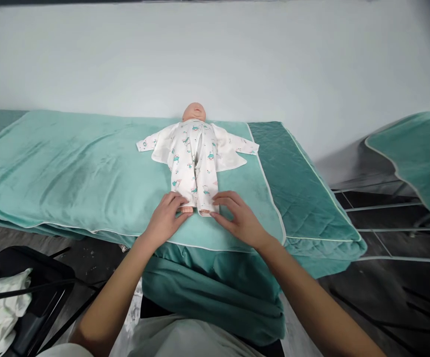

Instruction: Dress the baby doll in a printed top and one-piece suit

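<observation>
A baby doll (194,112) lies on its back on the bed, its head toward the wall. White printed baby trousers (185,171) cover its body and legs. A matching baby top (232,154) is spread open beneath, sleeves out to both sides. At the hem of the trouser leg on the left, my left hand (168,215) has its thumb and fingers closed around the cuff, beside the doll's bare foot (187,209). My right hand (237,216) pinches the edge of the other cuff, where the second foot is mostly hidden inside.
Light green cloth (70,173) covers most of the bed, over a darker quilted mattress (311,198) on the right. A white wall (215,54) stands behind. Lower left, a black chair (47,272) holds printed clothing (3,312). Another green-covered bed (423,153) with metal slats is at right.
</observation>
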Available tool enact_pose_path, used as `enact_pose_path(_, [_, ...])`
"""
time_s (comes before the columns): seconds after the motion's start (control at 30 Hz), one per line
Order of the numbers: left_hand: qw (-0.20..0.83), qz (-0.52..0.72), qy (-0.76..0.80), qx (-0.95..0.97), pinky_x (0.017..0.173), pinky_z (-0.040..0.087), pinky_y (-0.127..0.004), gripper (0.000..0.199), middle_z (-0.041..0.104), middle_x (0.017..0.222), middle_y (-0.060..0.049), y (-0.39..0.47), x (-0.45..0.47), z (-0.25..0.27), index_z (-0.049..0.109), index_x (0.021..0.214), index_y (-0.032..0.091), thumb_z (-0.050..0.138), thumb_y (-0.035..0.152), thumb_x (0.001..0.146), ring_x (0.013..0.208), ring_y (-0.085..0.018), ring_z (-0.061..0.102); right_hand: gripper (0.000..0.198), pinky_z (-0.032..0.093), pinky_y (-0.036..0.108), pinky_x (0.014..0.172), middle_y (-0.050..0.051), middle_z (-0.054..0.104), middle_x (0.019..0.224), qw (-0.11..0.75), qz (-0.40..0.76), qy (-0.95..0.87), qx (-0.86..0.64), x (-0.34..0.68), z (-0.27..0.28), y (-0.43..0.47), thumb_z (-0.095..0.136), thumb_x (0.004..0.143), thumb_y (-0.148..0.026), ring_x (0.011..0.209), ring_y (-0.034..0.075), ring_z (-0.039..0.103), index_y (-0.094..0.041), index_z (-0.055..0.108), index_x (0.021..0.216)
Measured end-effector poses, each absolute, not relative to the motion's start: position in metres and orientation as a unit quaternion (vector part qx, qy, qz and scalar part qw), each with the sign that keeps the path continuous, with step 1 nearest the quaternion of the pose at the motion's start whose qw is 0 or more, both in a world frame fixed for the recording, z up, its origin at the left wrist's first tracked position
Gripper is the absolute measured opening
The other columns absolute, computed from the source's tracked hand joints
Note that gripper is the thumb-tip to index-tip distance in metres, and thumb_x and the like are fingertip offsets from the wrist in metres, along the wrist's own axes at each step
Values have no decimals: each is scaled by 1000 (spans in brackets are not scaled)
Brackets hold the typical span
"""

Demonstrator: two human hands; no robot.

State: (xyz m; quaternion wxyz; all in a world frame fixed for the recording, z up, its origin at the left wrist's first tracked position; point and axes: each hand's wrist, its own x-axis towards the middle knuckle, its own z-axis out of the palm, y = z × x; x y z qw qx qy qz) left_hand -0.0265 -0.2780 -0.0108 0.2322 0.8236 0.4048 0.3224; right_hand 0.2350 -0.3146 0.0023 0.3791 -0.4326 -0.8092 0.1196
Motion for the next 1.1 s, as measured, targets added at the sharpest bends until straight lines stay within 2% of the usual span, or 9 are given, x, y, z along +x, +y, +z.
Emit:
enact_pose_path(0.17, [286, 332, 380, 814, 85, 53, -31, 14, 60, 104, -3, -273, -31, -11, 60, 104, 22, 68, 18, 93, 95, -18, 61, 21, 45, 55, 113, 14, 62, 141, 284, 19, -848, -448, 195, 10, -306, 65, 95, -19, 138, 33, 51, -21, 63, 116])
enact_pose_path(0.3, [299, 342, 373, 809, 81, 51, -28, 9, 60, 95, -1, -273, -36, -9, 59, 98, 22, 66, 17, 94, 88, -15, 59, 14, 40, 59, 116, 15, 59, 148, 238, -23, -850, -469, 176, 4, -295, 64, 93, -17, 143, 36, 46, -20, 67, 106])
enact_pose_path(0.47, [329, 374, 375, 782, 80, 51, -28, 4, 63, 94, -1, -277, -40, -4, 63, 97, 22, 66, 20, 95, 86, -14, 60, 16, 41, 57, 113, 14, 63, 141, 270, -4, -842, -468, 171, 5, -291, 61, 90, -11, 138, 34, 49, -22, 67, 99])
enact_pose_path(0.67, [368, 461, 398, 703, 78, 48, -29, 2, 62, 94, -3, -288, -44, 4, 66, 93, 21, 67, 23, 94, 87, -15, 60, 13, 45, 51, 104, 10, 70, 118, 336, 34, -821, -461, 172, 30, -304, 61, 89, -13, 111, 29, 62, -25, 60, 94])
enact_pose_path(0.8, [331, 502, 422, 679, 78, 46, -28, 8, 60, 93, -2, -295, -46, -5, 64, 85, 21, 63, 14, 90, 87, -15, 59, 13, 47, 48, 101, 10, 69, 117, 336, 38, -829, -446, 171, 30, -308, 61, 89, -12, 113, 29, 61, -24, 58, 92])
enact_pose_path(0.97, [327, 448, 439, 707, 77, 46, -28, 13, 60, 89, 0, -296, -46, -21, 60, 83, 20, 57, 7, 83, 83, -14, 58, 12, 47, 52, 105, 13, 66, 127, 295, 31, -848, -439, 172, 15, -308, 60, 90, -10, 122, 32, 57, -22, 59, 94])
enact_pose_path(1.1, [335, 420, 435, 722, 79, 49, -29, 16, 62, 92, -1, -281, -50, -27, 62, 89, 21, 54, 9, 83, 85, -16, 60, 4, 45, 54, 109, 13, 64, 134, 327, 80, -839, -427, 183, 14, -304, 61, 97, -22, 130, 31, 56, -24, 58, 97])
